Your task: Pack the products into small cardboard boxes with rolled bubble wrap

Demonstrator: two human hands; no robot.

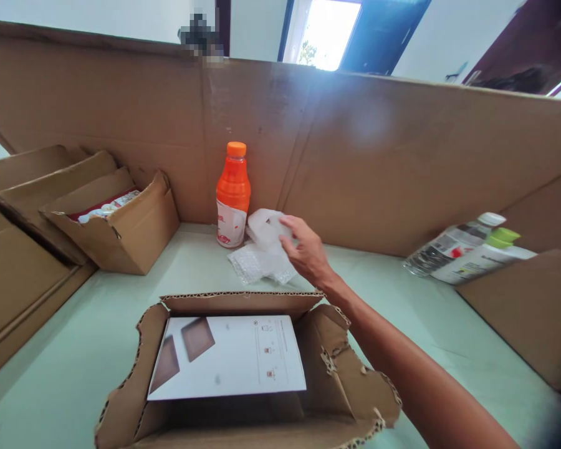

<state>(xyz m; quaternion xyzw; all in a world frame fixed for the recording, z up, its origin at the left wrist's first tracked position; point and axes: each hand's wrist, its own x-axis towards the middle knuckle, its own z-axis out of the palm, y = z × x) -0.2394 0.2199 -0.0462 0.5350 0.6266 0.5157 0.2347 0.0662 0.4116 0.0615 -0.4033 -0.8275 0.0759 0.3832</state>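
Observation:
My right hand reaches across from the lower right. Its curved thumb and fingers are on the raised edge of crumpled, translucent white bubble wrap, which lies on the table. Right behind the wrap stands an upright orange bottle with an orange cap and a pale label. In front of me is an open cardboard box with ragged flaps. A white printed carton lies in it, with room at the right and near side. My left hand is out of view.
Cardboard boxes stand at the left, one holding red and white packets. A clear bottle and a white bottle with a green cap lean at the right beside a cardboard panel. A tall cardboard wall closes the back.

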